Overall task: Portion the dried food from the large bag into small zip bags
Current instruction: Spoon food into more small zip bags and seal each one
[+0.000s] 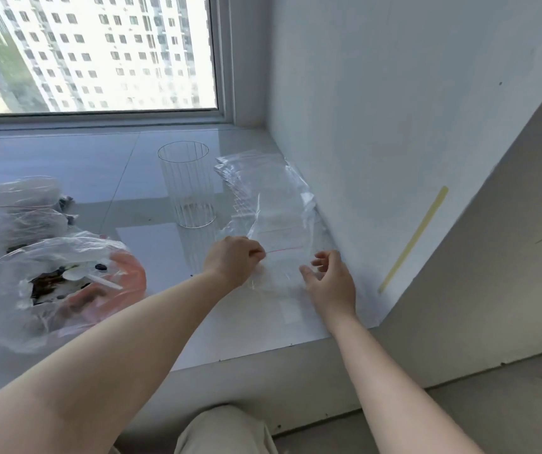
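Clear plastic small zip bag (pixel 282 267) — flimsy, slippery; left hand (pixel 233 260) pinches its red-lined mouth, right hand (pixel 328 280) beside, fingers loose — best gripped there.

Bright daylight is admitted through the window (pixel 93 50) beyond the hands (pixel 233 260), where the view outside is overexposed. Pale glare is reflected on the glossy sill (pixel 66 158). Straight edges are bowed by wide-angle distortion, and fine detail is softened throughout.

Ribbed clear glass (pixel 187 185) on glossy windowsill (pixel 66 165), window (pixel 93 50), yellow strip (pixel 415 239) on wall
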